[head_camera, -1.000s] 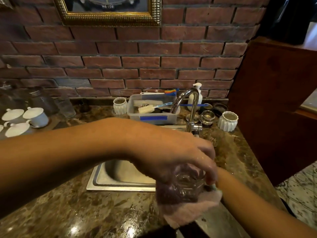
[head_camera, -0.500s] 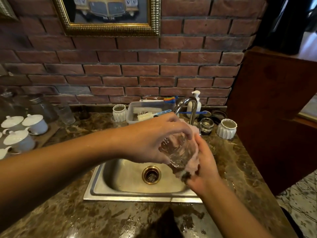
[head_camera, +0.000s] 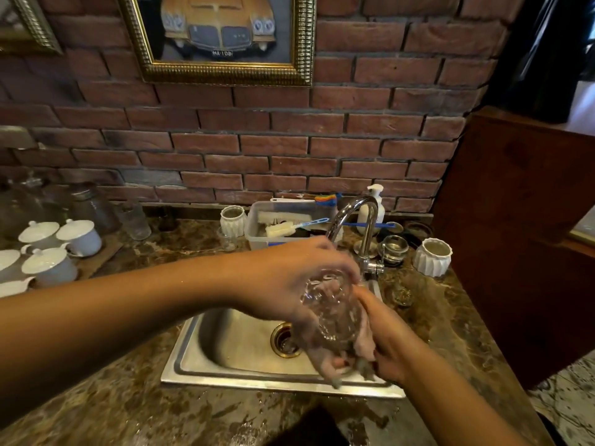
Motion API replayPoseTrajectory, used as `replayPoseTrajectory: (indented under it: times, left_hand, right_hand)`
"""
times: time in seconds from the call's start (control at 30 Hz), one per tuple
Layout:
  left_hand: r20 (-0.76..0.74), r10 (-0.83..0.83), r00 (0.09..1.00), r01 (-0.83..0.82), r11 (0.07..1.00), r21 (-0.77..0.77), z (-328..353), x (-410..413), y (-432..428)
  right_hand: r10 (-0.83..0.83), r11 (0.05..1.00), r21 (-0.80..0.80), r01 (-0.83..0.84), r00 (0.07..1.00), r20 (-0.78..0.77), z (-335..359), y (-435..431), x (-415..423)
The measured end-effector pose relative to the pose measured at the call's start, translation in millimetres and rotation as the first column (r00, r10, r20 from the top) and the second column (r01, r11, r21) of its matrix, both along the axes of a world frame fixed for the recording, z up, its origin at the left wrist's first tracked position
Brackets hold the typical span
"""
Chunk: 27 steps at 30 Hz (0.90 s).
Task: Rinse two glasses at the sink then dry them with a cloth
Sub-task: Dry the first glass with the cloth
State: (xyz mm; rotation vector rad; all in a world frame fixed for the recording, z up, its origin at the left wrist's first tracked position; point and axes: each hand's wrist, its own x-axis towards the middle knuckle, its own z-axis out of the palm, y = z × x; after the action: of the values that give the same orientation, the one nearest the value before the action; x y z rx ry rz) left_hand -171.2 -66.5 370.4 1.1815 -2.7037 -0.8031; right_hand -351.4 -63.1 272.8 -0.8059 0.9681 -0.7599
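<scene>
I hold a clear glass (head_camera: 331, 312) tilted over the steel sink (head_camera: 231, 365), just below the chrome tap (head_camera: 360, 217). My left hand (head_camera: 289, 281) grips the glass from above and the left. My right hand (head_camera: 386, 336) presses a pale pink cloth (head_camera: 362, 339) against the glass from below and the right; the cloth wraps its lower side and seems pushed inside it. A second small clear glass (head_camera: 227, 239) stands on the counter by the plastic tub.
Behind the sink stand a plastic tub (head_camera: 280, 239) of brushes, white ribbed cups (head_camera: 433, 257), a soap pump (head_camera: 373, 207) and a metal strainer (head_camera: 394, 249). White lidded cups (head_camera: 77, 236) and glass jars sit at the left. A dark wooden panel (head_camera: 515, 236) bounds the right side.
The glass and cloth came up from low at the counter's front edge to over the sink near the tap. Both hands have kept hold, with the cloth shifting around the glass.
</scene>
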Motion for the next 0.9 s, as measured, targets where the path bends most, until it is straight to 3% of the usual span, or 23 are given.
replayPoseTrajectory:
  times: [0.07, 0.13, 0.2, 0.3, 0.37, 0.43, 0.47, 0.57, 0.67, 0.7, 0.8, 0.9]
  left_hand:
    - [-0.065, 0.145, 0.987, -0.140, 0.987, 0.073, -4, 5, -6]
    - [-0.172, 0.299, 0.939, -0.246, 0.929, 0.276, -3, 8, -12]
    - [-0.240, 0.437, 0.867, -0.279, 0.824, 0.494, -1, 11, -16]
    - [-0.242, 0.549, 0.800, -0.296, 0.712, 0.637, -1, 16, -21]
    - [-0.228, 0.601, 0.766, -0.319, 0.664, 0.676, -2, 16, -22]
    - [-0.221, 0.623, 0.750, -0.331, 0.643, 0.691, -3, 15, -21]
    - [-0.221, 0.620, 0.753, -0.331, 0.647, 0.687, -3, 14, -20]
    - [-0.225, 0.576, 0.786, -0.339, 0.706, 0.622, -4, 12, -16]
    - [-0.207, 0.501, 0.841, -0.321, 0.768, 0.554, -1, 15, -13]
    - [-0.204, 0.475, 0.856, -0.307, 0.785, 0.538, 1, 15, -13]
    - [-0.198, 0.390, 0.899, -0.266, 0.847, 0.461, 7, 14, -12]
    - [-0.107, 0.244, 0.964, -0.192, 0.915, 0.355, 15, 14, -14]
  right_hand:
    - [-0.124, 0.988, -0.105, 0.117, 0.991, -0.060, -8, 3, 2]
    - [-0.189, 0.946, -0.294, 0.139, 0.971, -0.149, -8, 13, 8]
    - [-0.223, 0.861, -0.498, 0.103, 0.957, -0.187, -8, 22, 9]
    - [-0.259, 0.702, -0.707, -0.079, 0.897, -0.358, -22, 18, 14]
    - [-0.398, 0.492, -0.835, -0.244, 0.790, -0.466, -31, 13, 19]
    - [-0.606, 0.244, -0.876, -0.417, 0.639, -0.473, -39, 18, 22]
    - [-0.635, 0.230, -0.873, -0.430, 0.614, -0.469, -37, 23, 22]
    - [-0.534, 0.346, -0.884, -0.315, 0.708, -0.462, -27, 25, 19]
    - [-0.185, 0.651, -0.733, -0.197, 0.896, -0.405, -5, 11, 10]
    - [-0.086, 0.712, -0.678, -0.185, 0.934, -0.346, 1, 6, 6]
    - [0.137, 0.764, -0.579, -0.283, 0.949, -0.282, 19, 1, -5]
    - [0.251, 0.880, -0.405, -0.247, 0.967, -0.044, 18, 2, -12]
